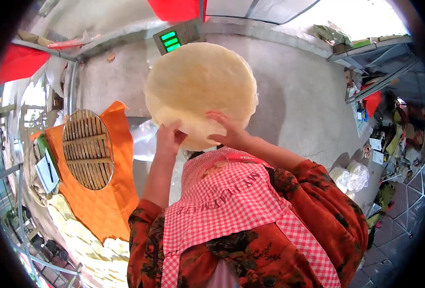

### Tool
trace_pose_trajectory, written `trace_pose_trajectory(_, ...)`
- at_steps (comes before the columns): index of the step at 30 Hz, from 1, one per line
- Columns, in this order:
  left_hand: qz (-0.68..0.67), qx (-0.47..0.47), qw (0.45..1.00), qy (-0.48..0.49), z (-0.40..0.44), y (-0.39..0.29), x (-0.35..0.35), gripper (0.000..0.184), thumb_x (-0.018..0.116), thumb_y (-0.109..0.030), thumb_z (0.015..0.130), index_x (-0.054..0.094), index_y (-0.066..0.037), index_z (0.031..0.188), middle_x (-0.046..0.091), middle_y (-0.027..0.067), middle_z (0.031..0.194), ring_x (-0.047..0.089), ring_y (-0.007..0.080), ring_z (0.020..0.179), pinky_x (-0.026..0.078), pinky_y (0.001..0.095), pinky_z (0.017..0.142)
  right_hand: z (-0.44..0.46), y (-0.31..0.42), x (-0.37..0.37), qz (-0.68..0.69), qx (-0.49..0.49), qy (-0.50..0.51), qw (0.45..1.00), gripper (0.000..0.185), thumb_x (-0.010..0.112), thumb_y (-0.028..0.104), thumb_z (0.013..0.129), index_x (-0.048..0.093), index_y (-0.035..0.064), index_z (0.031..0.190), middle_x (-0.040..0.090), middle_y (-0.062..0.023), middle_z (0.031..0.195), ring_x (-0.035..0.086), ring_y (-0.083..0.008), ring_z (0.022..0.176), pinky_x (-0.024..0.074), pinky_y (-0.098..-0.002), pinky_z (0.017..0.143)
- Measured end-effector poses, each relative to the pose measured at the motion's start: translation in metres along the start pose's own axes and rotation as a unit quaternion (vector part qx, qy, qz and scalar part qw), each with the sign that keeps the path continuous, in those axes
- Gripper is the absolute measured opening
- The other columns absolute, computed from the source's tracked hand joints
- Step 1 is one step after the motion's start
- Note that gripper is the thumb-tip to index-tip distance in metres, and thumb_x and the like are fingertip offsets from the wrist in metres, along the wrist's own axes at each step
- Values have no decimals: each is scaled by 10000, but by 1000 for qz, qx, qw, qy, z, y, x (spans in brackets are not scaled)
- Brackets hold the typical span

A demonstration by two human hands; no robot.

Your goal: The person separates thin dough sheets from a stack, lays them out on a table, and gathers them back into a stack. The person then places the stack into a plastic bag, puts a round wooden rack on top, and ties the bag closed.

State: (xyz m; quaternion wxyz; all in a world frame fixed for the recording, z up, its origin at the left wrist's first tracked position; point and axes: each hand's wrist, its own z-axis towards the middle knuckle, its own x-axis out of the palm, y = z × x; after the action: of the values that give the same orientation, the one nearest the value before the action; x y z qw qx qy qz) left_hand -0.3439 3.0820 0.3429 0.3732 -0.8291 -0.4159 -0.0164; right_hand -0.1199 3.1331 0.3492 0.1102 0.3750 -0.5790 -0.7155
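A wide, pale yellow stack of thin round flatbreads (200,84) lies before me, its edge slightly ragged. My left hand (171,138) is at the near left edge of the stack, its fingers curled in a pinch on the rim of the top flatbread. Over the near right part rests my right hand (230,130), with thumb and fingers apart and nothing gripped. Just beyond the stack, a scale (179,37) shows green lit digits; the stack covers part of it.
To the left, a round slatted wooden board (88,149) lies on an orange cloth (119,192). Yellowish folded sheets (78,230) are below it. White plastic-wrapped bundles (349,176) stand at right, near a cluttered shelf area. Clear plastic (144,139) lies left of the stack.
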Motion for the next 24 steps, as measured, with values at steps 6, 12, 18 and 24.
trace_pose_trajectory(6, 211, 418, 878, 100, -43, -129, -67, 291, 562, -237, 824, 599, -41, 1037, 609, 91, 999, 596, 241, 823, 505, 337, 704, -7, 43, -59, 77, -27, -218, 973, 354, 641, -10, 824, 547, 60, 1159, 587, -65, 1157, 622, -148, 915, 509, -291, 770)
trace_pose_trajectory(12, 359, 535, 712, -279, -222, -306, -418, 435, 557, -253, 846, 536, -8, 1205, 575, 210, 1199, 576, 272, 1091, 519, 397, 841, -12, 64, -58, 26, 3, -261, 965, 366, 668, 2, 800, 545, 44, 1141, 611, -63, 1035, 640, -131, 775, 512, -256, 675)
trace_pose_trajectory(18, 633, 275, 397, -604, -399, -352, -629, 411, 544, -222, 847, 539, -24, 1206, 571, 192, 1210, 578, 296, 1079, 520, 404, 830, -9, 67, -20, -58, 11, -214, 975, 373, 678, 32, 772, 552, 31, 1123, 621, -100, 1005, 645, -172, 695, 518, -283, 651)
trace_pose_trajectory(24, 782, 121, 240, -562, -402, -326, -735, 391, 531, -191, 848, 541, -40, 1208, 566, 173, 1220, 580, 320, 1067, 521, 410, 819, 1, 68, 18, -124, 25, -136, 983, 368, 678, 41, 779, 559, 43, 1128, 615, -84, 996, 624, -148, 729, 507, -292, 665)
